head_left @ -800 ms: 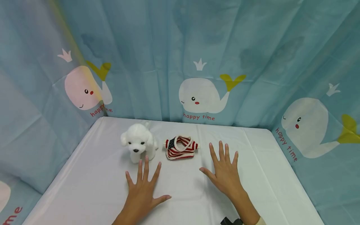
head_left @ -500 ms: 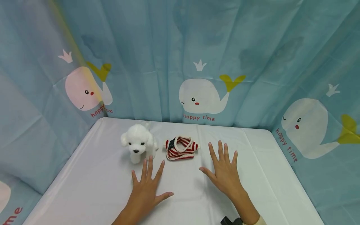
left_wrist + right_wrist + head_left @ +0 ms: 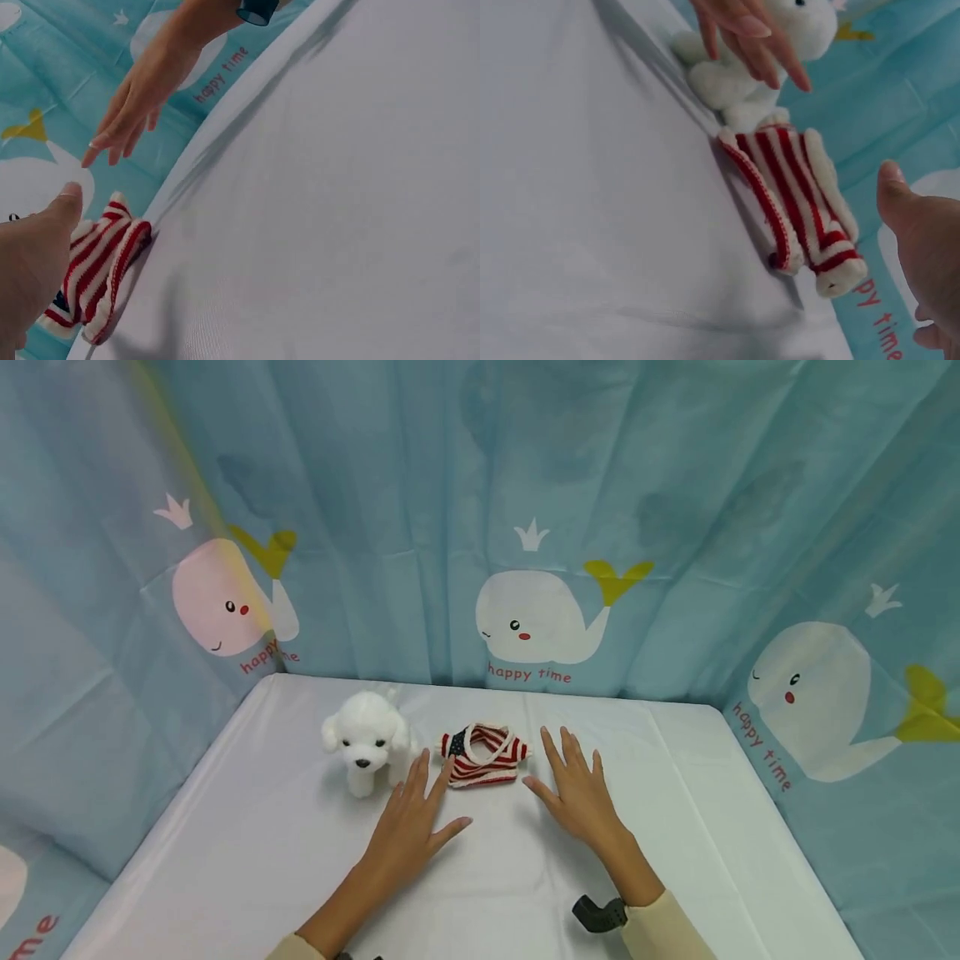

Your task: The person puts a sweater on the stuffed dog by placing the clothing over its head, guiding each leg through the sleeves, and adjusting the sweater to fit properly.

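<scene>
A small knitted sweater [image 3: 483,764], striped red and white with a dark blue starred patch, lies on the table between both hands. Left of it stands a white plush dog [image 3: 367,731], its lower body partly hidden by the left hand. My left hand [image 3: 407,827] hovers before the dog and the sweater's left side, fingers extended and holding nothing. To the sweater's right is my right hand [image 3: 581,797], also with fingers spread and nothing held. In the right wrist view the sweater [image 3: 795,199] appears apart from the thumb [image 3: 900,199].
A white cloth covers the table [image 3: 675,860]. Blue curtains [image 3: 360,510] printed with whales hang behind it and along both sides. A black wrist device [image 3: 600,914] sits at the right sleeve [image 3: 663,931].
Both hands have moved forward and inward toward the sweater, the left one shifting right and the right one shifting left. The dog and sweater stay where they were.
</scene>
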Demonstrator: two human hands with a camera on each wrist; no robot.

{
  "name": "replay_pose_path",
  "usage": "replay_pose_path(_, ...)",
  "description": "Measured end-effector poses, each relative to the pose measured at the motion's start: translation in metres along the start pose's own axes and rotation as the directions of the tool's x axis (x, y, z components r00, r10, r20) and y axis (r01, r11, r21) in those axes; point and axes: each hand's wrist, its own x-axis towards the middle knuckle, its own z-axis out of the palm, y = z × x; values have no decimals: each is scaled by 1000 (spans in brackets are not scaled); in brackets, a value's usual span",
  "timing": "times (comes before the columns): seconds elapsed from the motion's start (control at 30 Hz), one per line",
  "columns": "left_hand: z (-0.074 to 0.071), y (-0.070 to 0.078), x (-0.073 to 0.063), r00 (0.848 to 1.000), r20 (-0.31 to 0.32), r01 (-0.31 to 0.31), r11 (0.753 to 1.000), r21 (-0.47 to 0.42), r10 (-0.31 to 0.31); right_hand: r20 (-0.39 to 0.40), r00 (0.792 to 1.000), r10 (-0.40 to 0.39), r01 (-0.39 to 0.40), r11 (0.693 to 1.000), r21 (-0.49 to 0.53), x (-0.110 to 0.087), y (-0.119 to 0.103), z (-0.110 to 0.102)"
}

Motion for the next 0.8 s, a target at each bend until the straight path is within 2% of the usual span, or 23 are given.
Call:
replay_pose_path(0.23,13,-7,28,999,-34,11,998,-62,-13,46,998,-47,38,985,170,26,1,11)
replay_pose_path(0.53,26,-12,51,997,-51,57,989,-137,-65,20,999,-46,40,976,215,45,0,24)
replay_pose_path(0.73,30,-16,61,990,-124,52,990,-134,-69,-25,994,-102,105,942,319,49,0,32)
replay_pose_path(0.8,30,-17,62,984,-160,46,985,-166,-73,-57,992,-110,123,932,342,50,-1,34)
